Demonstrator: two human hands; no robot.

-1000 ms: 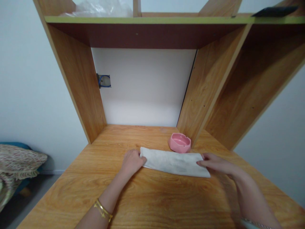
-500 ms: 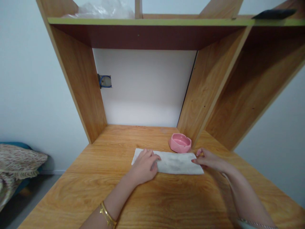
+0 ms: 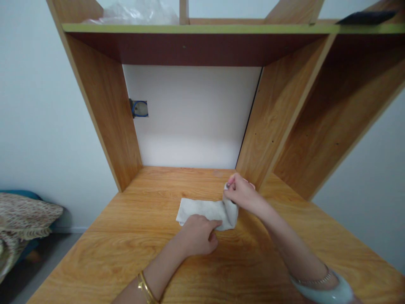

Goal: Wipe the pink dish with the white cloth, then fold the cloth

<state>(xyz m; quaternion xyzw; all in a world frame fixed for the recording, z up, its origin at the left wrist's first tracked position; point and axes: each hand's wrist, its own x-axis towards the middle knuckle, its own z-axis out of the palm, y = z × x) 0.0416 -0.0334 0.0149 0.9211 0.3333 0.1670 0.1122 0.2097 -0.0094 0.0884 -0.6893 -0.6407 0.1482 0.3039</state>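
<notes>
A white folded cloth lies on the wooden desk in front of me. My right hand pinches the cloth's right end and has lifted it up and over toward the left. My left hand rests closed on the cloth's near edge, its fingers curled and pressing it onto the desk. The pink ashtray is almost wholly hidden behind my right hand.
Wooden shelf uprights stand at left and right of the desk recess, with a green-edged shelf above. A wall socket is at the back left. A patterned fabric lies far left, below the desk.
My right hand has lifted the cloth's right end and carried it leftward, in front of the pink ashtray. My left hand slid back to the cloth's near edge and curled its fingers.
</notes>
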